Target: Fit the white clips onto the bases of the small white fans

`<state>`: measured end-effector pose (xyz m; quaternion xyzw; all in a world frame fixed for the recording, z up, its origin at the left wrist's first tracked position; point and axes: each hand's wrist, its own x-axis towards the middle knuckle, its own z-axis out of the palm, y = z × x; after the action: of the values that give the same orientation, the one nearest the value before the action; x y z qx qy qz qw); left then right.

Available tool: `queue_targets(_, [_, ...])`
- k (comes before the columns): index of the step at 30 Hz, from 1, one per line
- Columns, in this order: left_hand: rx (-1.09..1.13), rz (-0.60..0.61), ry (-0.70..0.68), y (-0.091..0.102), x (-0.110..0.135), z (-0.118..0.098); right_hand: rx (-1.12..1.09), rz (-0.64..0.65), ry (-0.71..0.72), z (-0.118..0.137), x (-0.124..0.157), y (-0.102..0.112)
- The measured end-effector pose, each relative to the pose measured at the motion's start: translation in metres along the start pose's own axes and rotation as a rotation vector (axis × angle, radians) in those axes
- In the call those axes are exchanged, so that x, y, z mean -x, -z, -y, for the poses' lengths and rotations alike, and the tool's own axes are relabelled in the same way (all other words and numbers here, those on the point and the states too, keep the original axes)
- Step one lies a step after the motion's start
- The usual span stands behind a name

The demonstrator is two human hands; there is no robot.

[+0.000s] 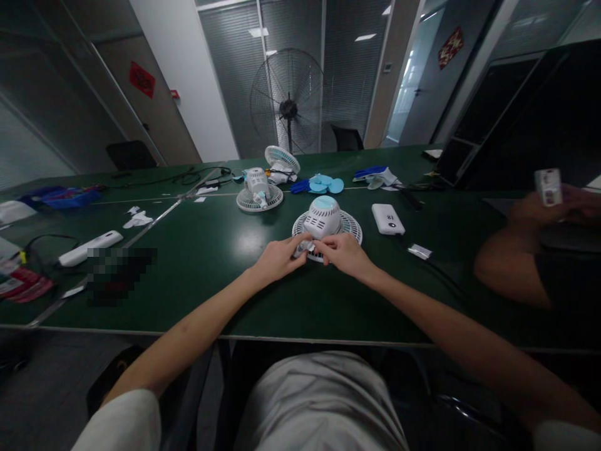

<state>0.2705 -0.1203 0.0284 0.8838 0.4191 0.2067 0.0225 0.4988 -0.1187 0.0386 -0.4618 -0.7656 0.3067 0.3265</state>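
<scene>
Green worktop (211, 300) carries a small white fan (323, 222), grille down; at its near side, the left hand's (278, 260) fingers pinch a whitish part (304, 247); the right's (346, 255) bunch against it, grip unclear.

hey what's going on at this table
A person's left hand and right hand meet at the near side of a small white fan, grille-down on the green table; the fingers' exact hold is too small to tell. Another fan sits farther back. At right, a co-worker's hand holds a small white item.
</scene>
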Motion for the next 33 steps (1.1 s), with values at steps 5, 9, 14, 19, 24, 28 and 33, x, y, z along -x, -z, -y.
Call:
queue_targets(5, [-0.078,0.003,0.047,0.005,-0.002,-0.006,0.099,-0.17,0.158,-0.003,0.004,0.002])
queue_targets(9, [-0.156,0.033,0.037,0.018,0.01,-0.001,0.14,-0.298,0.179,-0.011,0.001,0.01])
queue_targets(14, [-0.31,0.026,0.215,0.046,0.071,0.019,0.134,-0.32,0.179,-0.02,-0.002,0.014])
queue_targets(19, [-0.532,0.005,0.512,0.075,0.132,0.041,0.152,-0.256,0.176,-0.026,-0.002,0.003])
queue_targets(24, [-0.707,0.012,0.737,0.092,0.133,0.078,0.165,-0.183,0.205,-0.032,-0.002,-0.009])
queue_targets(28, [-0.759,-0.026,0.819,0.094,0.1,0.133,0.164,-0.128,0.224,-0.034,-0.002,-0.011])
queue_targets(33, [-0.7,-0.141,0.932,0.085,0.051,0.199,0.186,-0.129,0.199,-0.035,-0.002,-0.011])
